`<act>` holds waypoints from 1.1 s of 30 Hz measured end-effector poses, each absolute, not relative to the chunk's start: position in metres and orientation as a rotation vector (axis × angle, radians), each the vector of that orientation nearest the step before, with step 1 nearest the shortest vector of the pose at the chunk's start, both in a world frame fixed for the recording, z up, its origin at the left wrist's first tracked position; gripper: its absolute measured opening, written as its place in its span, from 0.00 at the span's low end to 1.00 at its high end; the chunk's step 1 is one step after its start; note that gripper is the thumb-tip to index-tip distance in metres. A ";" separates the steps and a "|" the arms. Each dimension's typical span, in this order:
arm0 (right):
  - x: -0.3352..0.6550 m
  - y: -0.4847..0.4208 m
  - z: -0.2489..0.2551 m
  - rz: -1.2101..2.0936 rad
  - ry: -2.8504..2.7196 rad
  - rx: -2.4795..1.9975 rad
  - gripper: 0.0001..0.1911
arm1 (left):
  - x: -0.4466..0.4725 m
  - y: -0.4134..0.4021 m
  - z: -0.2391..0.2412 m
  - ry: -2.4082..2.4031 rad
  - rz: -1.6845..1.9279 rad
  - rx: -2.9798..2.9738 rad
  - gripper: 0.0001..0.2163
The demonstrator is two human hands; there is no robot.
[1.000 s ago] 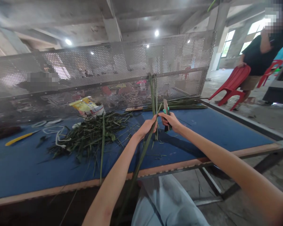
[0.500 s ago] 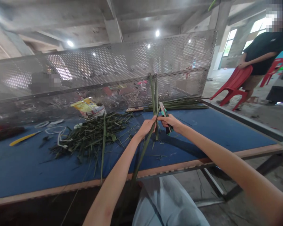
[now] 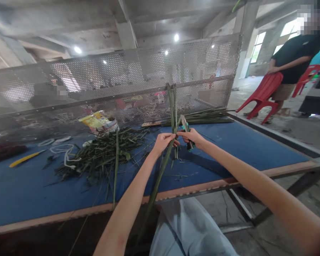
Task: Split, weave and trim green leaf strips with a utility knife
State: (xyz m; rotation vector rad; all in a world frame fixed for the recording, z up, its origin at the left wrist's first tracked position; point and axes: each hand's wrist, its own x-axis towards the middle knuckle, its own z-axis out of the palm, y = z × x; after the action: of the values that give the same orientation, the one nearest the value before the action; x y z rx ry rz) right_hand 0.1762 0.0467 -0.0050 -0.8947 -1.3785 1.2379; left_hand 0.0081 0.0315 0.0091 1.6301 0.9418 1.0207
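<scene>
My left hand [image 3: 164,142] is shut on a long, narrow green leaf [image 3: 160,176], which runs from the fist down toward my lap. My right hand [image 3: 192,137] grips a small tool with a teal handle and a flat dark blade [image 3: 187,132], close against the leaf near my left fingers. Other upright green leaf strips [image 3: 172,110] rise just behind my hands. To the left of my hands lies a loose pile of cut green leaves [image 3: 101,156].
The blue-topped table [image 3: 229,149] has a wooden edge. A leaf bundle [image 3: 200,118], plastic bag [image 3: 98,122], white cord [image 3: 64,153] and yellow-handled tool [image 3: 26,158] lie on it. Perforated metal mesh [image 3: 138,74] stands behind. A person [image 3: 290,58] holds a red plastic chair [image 3: 261,94].
My hands have drawn slightly closer together. The tool in my right hand has tilted from nearly upright, its top now leaning left toward the leaf.
</scene>
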 end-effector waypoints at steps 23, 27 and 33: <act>0.165 0.042 -0.010 1.062 -1.343 -0.892 0.17 | 0.009 0.031 0.009 0.880 1.087 1.528 0.09; 0.165 0.032 -0.005 0.846 -1.498 -0.957 0.20 | 0.005 0.036 0.008 0.810 1.177 1.414 0.08; 0.163 0.023 -0.007 0.090 -1.847 -1.232 0.21 | -0.001 0.036 0.014 0.660 1.163 1.167 0.08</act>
State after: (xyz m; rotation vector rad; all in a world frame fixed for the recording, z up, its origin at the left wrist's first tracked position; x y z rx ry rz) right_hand 0.1628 0.0229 -0.0066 -1.2316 -1.8469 0.0900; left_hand -0.0008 0.0361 0.0141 1.1672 0.6599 1.1633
